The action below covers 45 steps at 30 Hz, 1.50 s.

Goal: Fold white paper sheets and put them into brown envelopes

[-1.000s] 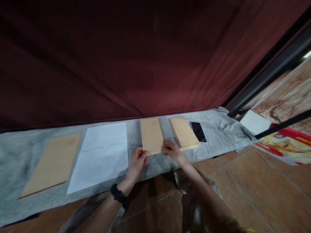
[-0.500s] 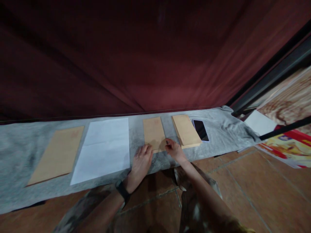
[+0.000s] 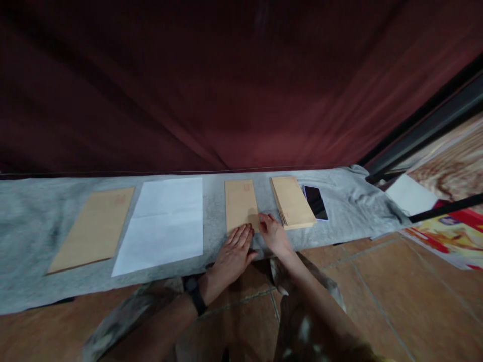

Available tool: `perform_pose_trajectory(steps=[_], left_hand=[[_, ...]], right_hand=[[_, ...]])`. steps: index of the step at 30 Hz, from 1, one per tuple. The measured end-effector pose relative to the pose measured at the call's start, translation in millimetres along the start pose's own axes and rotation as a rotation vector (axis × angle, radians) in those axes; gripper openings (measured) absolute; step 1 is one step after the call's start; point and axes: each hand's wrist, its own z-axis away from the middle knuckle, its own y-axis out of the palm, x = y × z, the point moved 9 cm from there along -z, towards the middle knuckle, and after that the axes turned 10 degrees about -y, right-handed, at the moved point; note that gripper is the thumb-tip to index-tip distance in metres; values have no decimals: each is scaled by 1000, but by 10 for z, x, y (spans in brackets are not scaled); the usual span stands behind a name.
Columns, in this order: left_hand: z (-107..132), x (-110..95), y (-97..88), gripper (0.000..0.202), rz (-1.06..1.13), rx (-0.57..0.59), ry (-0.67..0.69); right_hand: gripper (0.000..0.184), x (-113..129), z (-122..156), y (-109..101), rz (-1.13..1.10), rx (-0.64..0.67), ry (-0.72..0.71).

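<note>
A brown paper envelope (image 3: 240, 201) with faint red print at its far end lies flat on the grey cloth in front of me. My left hand (image 3: 234, 255) presses on its near edge, fingers stretched out and lying flat. At the envelope's right edge, near its lower corner, the curled fingers of my right hand (image 3: 274, 235) pinch the side. Just right of that hand is a stack of brown envelopes (image 3: 292, 201). To the left lies a white sheet of paper (image 3: 164, 226) with a crease across it, and beyond it a larger-looking brown envelope (image 3: 94, 229).
A phone (image 3: 316, 202) lies right of the stack. The grey cloth (image 3: 350, 211) covers the narrow surface, with a dark red curtain (image 3: 241, 100) behind it. A dark metal bar (image 3: 426, 120) and a colourful printed box (image 3: 449, 234) are at the right, above the tiled floor (image 3: 377, 286).
My left hand has shifted right and flattened its fingers over the envelope's near edge. My right hand stays by the envelope's right side. The view has moved slightly.
</note>
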Motion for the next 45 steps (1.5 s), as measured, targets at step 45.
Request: perform_pose_trajectory(steps=[45], left_hand=[[175,117,124,89,-109,74,-227]], right_hand=[[12,67,32,172,15,-16,2]])
